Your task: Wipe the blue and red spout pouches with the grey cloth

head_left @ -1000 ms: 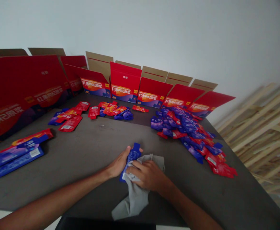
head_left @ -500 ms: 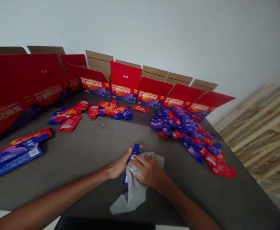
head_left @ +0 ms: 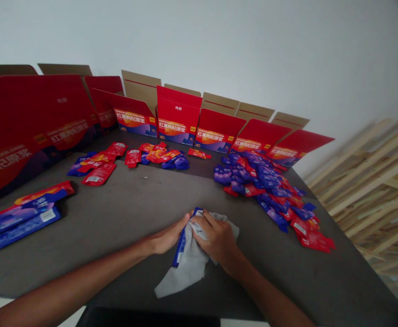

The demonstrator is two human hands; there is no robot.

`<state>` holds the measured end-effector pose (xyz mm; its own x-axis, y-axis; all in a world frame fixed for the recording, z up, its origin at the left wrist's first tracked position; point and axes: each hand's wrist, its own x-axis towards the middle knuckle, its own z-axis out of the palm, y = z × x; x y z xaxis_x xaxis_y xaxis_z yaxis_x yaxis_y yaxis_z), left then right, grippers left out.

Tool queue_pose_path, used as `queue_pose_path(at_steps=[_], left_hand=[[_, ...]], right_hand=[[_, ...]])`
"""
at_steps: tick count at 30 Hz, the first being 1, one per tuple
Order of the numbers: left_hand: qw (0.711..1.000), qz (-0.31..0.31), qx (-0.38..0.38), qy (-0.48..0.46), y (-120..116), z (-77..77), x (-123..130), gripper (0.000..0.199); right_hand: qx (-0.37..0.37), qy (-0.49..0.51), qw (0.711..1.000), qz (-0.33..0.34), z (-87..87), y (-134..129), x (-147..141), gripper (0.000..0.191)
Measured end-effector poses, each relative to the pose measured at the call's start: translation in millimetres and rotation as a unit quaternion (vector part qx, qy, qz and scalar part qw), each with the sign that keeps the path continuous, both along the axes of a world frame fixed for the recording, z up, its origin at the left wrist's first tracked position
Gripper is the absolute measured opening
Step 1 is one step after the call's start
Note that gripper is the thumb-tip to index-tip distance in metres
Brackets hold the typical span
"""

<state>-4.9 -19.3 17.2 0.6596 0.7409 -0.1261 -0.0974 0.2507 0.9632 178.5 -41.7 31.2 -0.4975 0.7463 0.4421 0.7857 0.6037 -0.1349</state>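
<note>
Holding blue pouch [head_left: 179, 250], partly hidden, in left hand [head_left: 170, 235], seemingly to steady it against grey cloth [head_left: 189, 270] gripped in right hand [head_left: 215, 237].

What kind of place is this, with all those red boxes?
It looks like a workroom, perhaps a packing area: a row of open printed cartons stands on a dark table, and a big pile of red and blue pouches lies near the right-hand ones.
</note>
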Motion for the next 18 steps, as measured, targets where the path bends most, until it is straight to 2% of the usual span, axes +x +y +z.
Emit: queue_pose_path(at_steps=[2, 4, 10, 12, 14, 18], left_hand=[[1.0, 0.003, 0.013, 0.011, -1, 1.6, 0, 0.062], [1.0, 0.005, 0.023, 0.021, -1, 4.0, 0, 0.062], [0.995, 0.047, 0.061, 0.065, 1, 5.9, 0, 0.063], [0.994, 0.054, 0.065, 0.065, 1, 5.3, 0, 0.064], [0.994, 0.052, 0.072, 0.064, 2, 5.5, 0, 0.064], [0.997, 0.027, 0.05, 0.048, 0, 7.4, 0, 0.062]], right_hand=[[0.009, 0.009, 1.0, -0.007, 0.2, 1, 1, 0.021], [-0.001, -0.005, 1.0, 0.021, 1.5, 0, 1, 0.022], [-0.059, -0.122, 0.973, 0.187, 9.3, -10, -1, 0.03], [-0.062, -0.139, 0.965, 0.215, 10.2, -12, -2, 0.032], [-0.056, -0.133, 0.968, 0.203, 9.1, -12, -2, 0.033], [-0.025, -0.067, 0.993, 0.089, 5.6, -4, 3, 0.028]])
